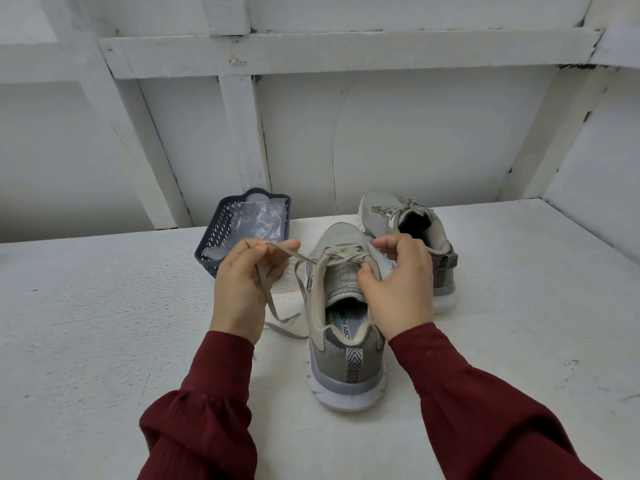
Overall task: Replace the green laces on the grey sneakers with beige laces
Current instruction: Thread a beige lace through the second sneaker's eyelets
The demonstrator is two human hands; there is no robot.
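Observation:
A grey sneaker (343, 341) stands in front of me on the white table (104, 341), heel toward me, threaded with a beige lace (301, 258). My left hand (242, 289) pinches one end of that lace and holds it out to the left; the slack hangs down and trails on the table. My right hand (401, 282) grips the right side of the sneaker's collar near the eyelets, thumb against the tongue. A second grey sneaker (408, 223) with a tied beige lace stands behind, to the right. No green lace is in view.
A dark blue perforated plastic basket (214, 244) holding crumpled clear plastic sits behind my left hand. A white wall with wooden framing (242, 133) closes off the back and right of the table. Dark red sleeves cover both my forearms.

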